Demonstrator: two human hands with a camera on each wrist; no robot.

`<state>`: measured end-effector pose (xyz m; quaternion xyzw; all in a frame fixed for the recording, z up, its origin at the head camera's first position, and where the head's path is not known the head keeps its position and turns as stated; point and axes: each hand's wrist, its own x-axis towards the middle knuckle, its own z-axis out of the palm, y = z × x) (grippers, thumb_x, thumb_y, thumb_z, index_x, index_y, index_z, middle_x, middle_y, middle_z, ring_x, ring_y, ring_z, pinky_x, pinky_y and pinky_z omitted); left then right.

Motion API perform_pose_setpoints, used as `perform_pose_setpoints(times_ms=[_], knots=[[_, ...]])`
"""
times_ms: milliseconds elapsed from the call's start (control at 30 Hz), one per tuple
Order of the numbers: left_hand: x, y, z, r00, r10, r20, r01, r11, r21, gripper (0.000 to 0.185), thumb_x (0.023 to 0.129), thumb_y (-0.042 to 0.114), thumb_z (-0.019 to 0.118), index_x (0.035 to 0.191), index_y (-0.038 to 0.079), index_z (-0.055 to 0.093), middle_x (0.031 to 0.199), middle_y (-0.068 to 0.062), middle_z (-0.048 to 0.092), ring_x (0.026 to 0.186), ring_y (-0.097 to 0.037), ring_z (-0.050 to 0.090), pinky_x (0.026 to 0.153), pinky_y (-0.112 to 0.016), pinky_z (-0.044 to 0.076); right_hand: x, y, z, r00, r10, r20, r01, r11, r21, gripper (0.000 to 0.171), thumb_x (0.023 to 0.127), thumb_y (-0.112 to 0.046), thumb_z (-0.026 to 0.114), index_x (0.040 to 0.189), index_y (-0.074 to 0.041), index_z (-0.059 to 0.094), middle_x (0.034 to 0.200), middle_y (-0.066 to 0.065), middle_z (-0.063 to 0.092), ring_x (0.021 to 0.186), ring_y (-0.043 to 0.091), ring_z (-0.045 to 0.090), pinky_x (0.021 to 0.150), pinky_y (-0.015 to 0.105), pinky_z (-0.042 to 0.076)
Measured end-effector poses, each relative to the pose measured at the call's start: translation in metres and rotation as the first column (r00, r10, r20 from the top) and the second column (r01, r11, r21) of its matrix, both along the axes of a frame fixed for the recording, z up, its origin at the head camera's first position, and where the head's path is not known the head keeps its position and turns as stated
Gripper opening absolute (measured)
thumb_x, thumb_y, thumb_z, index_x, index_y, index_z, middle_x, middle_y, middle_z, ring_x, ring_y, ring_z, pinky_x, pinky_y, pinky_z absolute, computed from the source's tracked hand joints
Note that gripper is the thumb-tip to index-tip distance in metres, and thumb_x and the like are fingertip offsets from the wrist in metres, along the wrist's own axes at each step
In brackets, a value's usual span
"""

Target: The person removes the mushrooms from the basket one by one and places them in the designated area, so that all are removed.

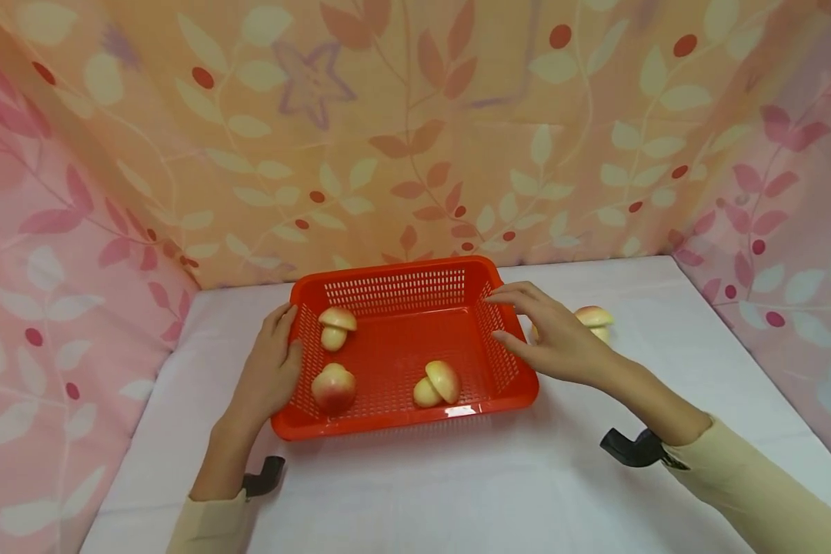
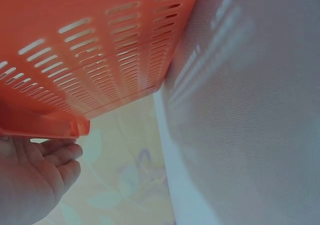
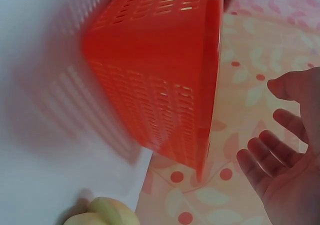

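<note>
A red plastic basket (image 1: 402, 427) with slotted walls sits on the white tabletop. Inside lie three toy mushrooms, yellow with a reddish blush: one mushroom (image 1: 337, 327) at the back left, another mushroom (image 1: 334, 388) at the front left, a third mushroom (image 1: 438, 385) at the front. My left hand (image 1: 268, 373) grips the basket's left rim, its fingers (image 2: 65, 157) below the lip in the left wrist view. Over the right rim hovers my right hand (image 1: 557, 331), fingers spread and apart from the basket in the right wrist view, holding nothing.
Right of the basket, partly behind my right hand, a yellow mushroom (image 1: 594, 317) lies on the white cloth (image 1: 457, 492). A sliver of something yellowish shows between that hand and the basket. Floral curtains (image 1: 415, 154) enclose the table's back and sides.
</note>
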<state>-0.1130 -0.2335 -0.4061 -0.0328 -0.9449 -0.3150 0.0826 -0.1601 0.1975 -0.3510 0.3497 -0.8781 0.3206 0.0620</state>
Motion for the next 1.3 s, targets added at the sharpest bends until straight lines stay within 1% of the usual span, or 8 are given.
perform_pose_setpoints(times_ms=[100, 267, 500, 733, 900, 1000, 1133, 1300], knots=[[-0.001, -0.001, 0.000, 1.000, 0.007, -0.001, -0.007, 1.000, -0.003, 0.060, 0.108, 0.012, 0.043, 0.165, -0.001, 0.030, 0.170, -0.022, 0.029, 0.158, -0.045, 0.030, 0.126, -0.068, 0.028, -0.001, -0.007, 0.003, 0.999, 0.022, 0.023, -0.023, 1.000, 0.022, 0.048, 0.096, -0.017, 0.077, 0.142, -0.016, 0.062, 0.144, 0.002, 0.061, 0.133, 0.024, 0.060, 0.110, 0.052, 0.055], [0.000, -0.001, -0.002, 1.000, 0.004, -0.002, -0.004, 1.000, -0.016, 0.060, 0.108, 0.011, 0.043, 0.164, -0.004, 0.030, 0.170, -0.023, 0.029, 0.157, -0.045, 0.031, 0.127, -0.068, 0.028, 0.002, -0.018, 0.005, 0.996, 0.067, 0.066, -0.069, 0.997, 0.037, 0.048, 0.096, -0.017, 0.077, 0.141, -0.016, 0.062, 0.143, 0.001, 0.061, 0.134, 0.024, 0.061, 0.110, 0.051, 0.056], [0.000, 0.001, -0.005, 1.000, 0.000, -0.014, 0.000, 1.000, -0.024, 0.059, 0.108, 0.010, 0.043, 0.164, -0.004, 0.031, 0.170, -0.023, 0.029, 0.158, -0.044, 0.031, 0.127, -0.067, 0.028, 0.002, -0.036, 0.006, 0.987, 0.144, 0.074, -0.149, 0.987, 0.062, 0.044, 0.098, -0.020, 0.075, 0.140, -0.015, 0.063, 0.143, 0.000, 0.063, 0.134, 0.021, 0.061, 0.110, 0.047, 0.055], [-0.002, 0.003, -0.004, 1.000, 0.006, -0.011, -0.007, 1.000, -0.018, 0.058, 0.108, 0.011, 0.042, 0.163, -0.004, 0.031, 0.170, -0.022, 0.029, 0.157, -0.044, 0.031, 0.128, -0.065, 0.028, -0.004, -0.056, 0.012, 0.978, 0.174, 0.114, -0.187, 0.975, 0.120, 0.043, 0.098, -0.023, 0.074, 0.140, -0.016, 0.064, 0.147, 0.001, 0.062, 0.141, 0.023, 0.057, 0.114, 0.049, 0.053], [-0.001, 0.001, -0.001, 1.000, 0.007, -0.025, -0.008, 1.000, -0.023, 0.058, 0.107, 0.010, 0.043, 0.163, -0.005, 0.032, 0.169, -0.024, 0.030, 0.156, -0.045, 0.032, 0.127, -0.066, 0.028, -0.008, -0.070, 0.015, 0.972, 0.183, 0.147, -0.203, 0.970, 0.136, 0.043, 0.099, -0.025, 0.074, 0.140, -0.017, 0.064, 0.149, 0.001, 0.061, 0.143, 0.024, 0.055, 0.116, 0.050, 0.052], [-0.003, 0.002, 0.001, 0.999, 0.003, -0.032, -0.004, 1.000, -0.019, 0.058, 0.107, 0.009, 0.043, 0.162, -0.006, 0.032, 0.169, -0.024, 0.030, 0.157, -0.045, 0.032, 0.127, -0.066, 0.028, -0.009, -0.079, 0.015, 0.966, 0.200, 0.161, -0.221, 0.967, 0.124, 0.044, 0.099, -0.027, 0.074, 0.140, -0.017, 0.064, 0.149, 0.002, 0.061, 0.144, 0.024, 0.055, 0.117, 0.050, 0.051], [-0.004, 0.003, 0.000, 1.000, 0.001, -0.028, -0.002, 1.000, -0.015, 0.058, 0.107, 0.010, 0.043, 0.162, -0.006, 0.032, 0.169, -0.023, 0.030, 0.157, -0.044, 0.032, 0.127, -0.065, 0.028, -0.010, -0.093, 0.013, 0.955, 0.237, 0.179, -0.261, 0.957, 0.125, 0.043, 0.099, -0.026, 0.073, 0.141, -0.017, 0.064, 0.149, 0.002, 0.061, 0.144, 0.023, 0.054, 0.118, 0.049, 0.050], [-0.001, 0.002, -0.002, 1.000, 0.017, -0.016, -0.017, 1.000, -0.016, 0.059, 0.107, 0.010, 0.043, 0.163, -0.004, 0.032, 0.170, -0.022, 0.029, 0.158, -0.043, 0.031, 0.128, -0.065, 0.028, -0.011, -0.112, 0.012, 0.938, 0.281, 0.203, -0.312, 0.939, 0.143, 0.043, 0.101, -0.028, 0.070, 0.142, -0.018, 0.063, 0.148, 0.001, 0.060, 0.141, 0.021, 0.056, 0.116, 0.044, 0.052]])
